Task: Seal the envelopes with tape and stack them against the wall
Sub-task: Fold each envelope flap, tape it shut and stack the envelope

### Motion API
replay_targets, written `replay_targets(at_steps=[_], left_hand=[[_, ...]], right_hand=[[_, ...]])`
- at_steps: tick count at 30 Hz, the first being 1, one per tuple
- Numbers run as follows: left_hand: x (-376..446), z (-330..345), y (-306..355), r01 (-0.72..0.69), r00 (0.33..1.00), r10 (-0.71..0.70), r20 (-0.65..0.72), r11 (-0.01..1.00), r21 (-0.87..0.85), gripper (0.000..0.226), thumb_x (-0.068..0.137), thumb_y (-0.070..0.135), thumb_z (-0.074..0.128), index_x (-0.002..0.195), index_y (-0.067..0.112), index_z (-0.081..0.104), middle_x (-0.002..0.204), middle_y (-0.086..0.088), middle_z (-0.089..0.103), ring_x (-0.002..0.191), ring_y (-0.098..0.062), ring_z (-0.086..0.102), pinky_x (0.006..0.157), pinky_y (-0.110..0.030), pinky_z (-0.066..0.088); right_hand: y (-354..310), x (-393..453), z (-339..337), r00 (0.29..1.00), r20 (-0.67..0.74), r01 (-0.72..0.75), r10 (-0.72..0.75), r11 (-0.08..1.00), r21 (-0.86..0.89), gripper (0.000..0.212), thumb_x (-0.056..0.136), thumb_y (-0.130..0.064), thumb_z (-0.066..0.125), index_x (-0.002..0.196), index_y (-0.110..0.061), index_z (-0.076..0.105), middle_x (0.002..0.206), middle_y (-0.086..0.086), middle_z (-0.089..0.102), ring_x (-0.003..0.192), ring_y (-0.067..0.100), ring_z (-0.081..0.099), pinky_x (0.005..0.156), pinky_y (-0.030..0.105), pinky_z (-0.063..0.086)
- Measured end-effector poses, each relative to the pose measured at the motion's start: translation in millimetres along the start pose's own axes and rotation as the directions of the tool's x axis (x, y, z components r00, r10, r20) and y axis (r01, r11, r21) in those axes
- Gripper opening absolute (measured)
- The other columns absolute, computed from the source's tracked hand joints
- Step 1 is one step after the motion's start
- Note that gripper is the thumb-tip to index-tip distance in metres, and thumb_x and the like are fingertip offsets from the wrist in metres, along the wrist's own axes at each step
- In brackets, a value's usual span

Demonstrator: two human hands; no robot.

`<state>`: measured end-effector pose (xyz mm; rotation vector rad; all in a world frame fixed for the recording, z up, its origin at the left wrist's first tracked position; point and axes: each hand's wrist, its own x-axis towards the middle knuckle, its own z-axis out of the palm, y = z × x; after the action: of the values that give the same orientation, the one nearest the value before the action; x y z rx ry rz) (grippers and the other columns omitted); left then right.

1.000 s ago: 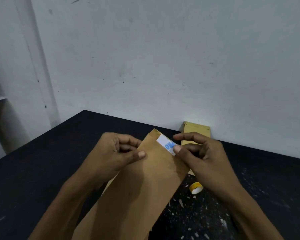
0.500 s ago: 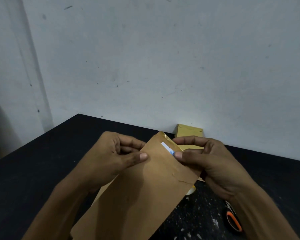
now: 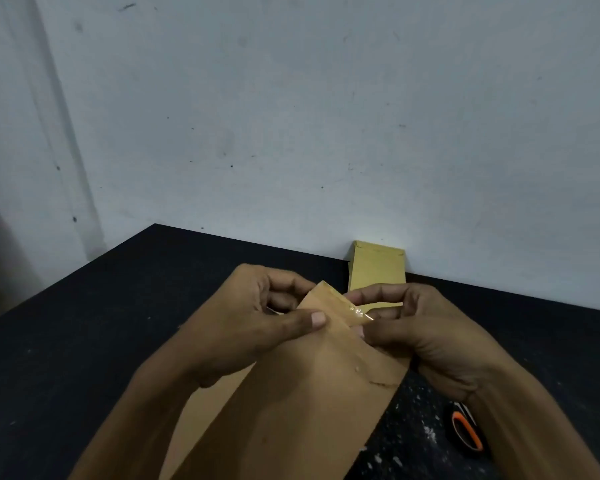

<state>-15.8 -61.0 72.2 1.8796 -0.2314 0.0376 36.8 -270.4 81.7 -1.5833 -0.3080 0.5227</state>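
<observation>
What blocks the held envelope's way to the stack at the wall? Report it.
Nothing visible does. The held envelope is gripped by the left hand and right hand; only bare table lies before the stack.

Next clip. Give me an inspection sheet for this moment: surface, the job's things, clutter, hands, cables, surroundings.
Surface: black table, with white specks at the near right.
Job's things: brown envelope held up over the table; clear tape at its top edge. Stacked envelopes lean against the wall.
Clutter: an orange and black tool lies on the table at the right, partly hidden by the forearm; what it is cannot be told.
Hands: left hand holds the envelope near the top, thumb on its face; right hand has its grip on the taped corner, thumb and fingers pinching it.
Cables: nothing seen.
Surroundings: scuffed pale wall behind the table.
</observation>
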Motion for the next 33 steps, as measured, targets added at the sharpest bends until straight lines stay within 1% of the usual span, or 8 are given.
replay_targets(at_steps=[4, 8, 13, 17, 21, 25, 29, 33], left_hand=[[8.8, 11.4, -2.6, -0.006, 0.999, 0.004, -0.045, 0.998, -0.057, 0.016, 0.09, 0.009, 0.065, 0.106, 0.012, 0.069, 0.093, -0.004, 0.077, 0.087, -0.018, 0.073, 0.072, -0.029, 0.058], [12.7, 22.0, -15.5, 0.036, 0.997, -0.05, -0.067, 0.981, -0.192, 0.016, 0.091, 0.002, 0.062, 0.104, 0.01, 0.065, 0.089, -0.004, 0.073, 0.075, -0.014, 0.069, 0.058, -0.023, 0.052], [15.7, 45.4, -40.8, 0.124, 0.99, -0.136, -0.032, 0.962, -0.242, 0.014, 0.092, -0.003, 0.059, 0.091, 0.005, 0.07, 0.076, -0.007, 0.067, 0.061, -0.011, 0.056, 0.05, -0.023, 0.045], [16.3, 63.1, -64.9, 0.231, 0.973, -0.229, 0.03, 0.963, -0.136, 0.026, 0.089, -0.006, 0.062, 0.087, 0.014, 0.078, 0.075, -0.006, 0.069, 0.061, -0.007, 0.056, 0.055, -0.02, 0.044], [19.0, 80.9, -82.4, 0.246, 0.967, -0.249, 0.044, 0.967, 0.066, 0.024, 0.086, 0.003, 0.071, 0.093, 0.024, 0.079, 0.076, 0.001, 0.074, 0.072, -0.012, 0.068, 0.069, -0.026, 0.054], [25.6, 94.0, -94.1, 0.106, 0.994, -0.112, -0.003, 0.928, 0.358, 0.03, 0.086, 0.009, 0.072, 0.103, 0.033, 0.075, 0.086, 0.026, 0.065, 0.087, 0.011, 0.06, 0.073, -0.002, 0.041], [30.2, 100.1, -105.9, -0.045, 0.999, 0.028, 0.04, 0.846, 0.532, 0.031, 0.088, 0.013, 0.067, 0.115, 0.029, 0.072, 0.096, 0.021, 0.056, 0.095, 0.001, 0.052, 0.078, -0.008, 0.037], [30.0, 102.7, -113.4, -0.088, 0.996, 0.058, 0.069, 0.793, 0.603, 0.03, 0.091, 0.019, 0.065, 0.118, 0.031, 0.07, 0.104, 0.018, 0.045, 0.104, -0.001, 0.041, 0.084, -0.01, 0.036]], right_hand=[[9.8, -8.8, -6.2, 0.999, -0.029, 0.025, -0.022, 0.994, 0.103, 0.027, 0.066, -0.02, 0.077, 0.09, -0.009, 0.079, 0.088, 0.02, 0.074, 0.069, 0.021, 0.067, 0.057, 0.026, 0.057], [26.1, -24.3, -16.7, 0.993, -0.097, 0.076, -0.06, 0.984, 0.163, 0.032, 0.069, -0.01, 0.074, 0.101, -0.013, 0.076, 0.092, 0.022, 0.074, 0.076, 0.026, 0.071, 0.062, 0.031, 0.061], [60.0, -37.3, -26.9, 0.962, -0.271, 0.074, -0.04, 0.99, 0.116, 0.017, 0.07, -0.009, 0.071, 0.084, -0.012, 0.081, 0.083, 0.018, 0.074, 0.075, 0.021, 0.064, 0.071, 0.036, 0.052], [89.2, -41.6, -35.1, 0.931, -0.361, -0.043, 0.046, 0.999, 0.014, 0.026, 0.082, 0.007, 0.069, 0.08, -0.015, 0.082, 0.086, 0.014, 0.076, 0.08, 0.023, 0.066, 0.077, 0.035, 0.052], [112.5, -40.9, -41.9, 0.905, -0.425, -0.1, -0.007, 0.968, -0.229, 0.025, 0.084, -0.003, 0.076, 0.079, -0.027, 0.082, 0.086, -0.01, 0.077, 0.087, 0.005, 0.071, 0.08, 0.026, 0.054], [126.9, -35.9, -42.2, 0.882, -0.415, -0.093, -0.223, 0.781, -0.618, 0.019, 0.084, -0.017, 0.077, 0.09, -0.034, 0.076, 0.086, -0.024, 0.069, 0.093, -0.012, 0.06, 0.077, 0.003, 0.045], [139.7, -30.4, -40.9, 0.891, -0.287, -0.075, -0.351, 0.511, -0.856, 0.021, 0.089, -0.022, 0.067, 0.107, -0.031, 0.072, 0.098, -0.021, 0.061, 0.093, 0.0, 0.05, 0.08, 0.016, 0.045], [154.0, -28.2, -38.6, 0.867, -0.292, -0.103, -0.403, 0.429, -0.897, 0.016, 0.083, -0.02, 0.071, 0.097, -0.026, 0.077, 0.096, -0.012, 0.057, 0.089, 0.007, 0.046, 0.063, 0.011, 0.032]])
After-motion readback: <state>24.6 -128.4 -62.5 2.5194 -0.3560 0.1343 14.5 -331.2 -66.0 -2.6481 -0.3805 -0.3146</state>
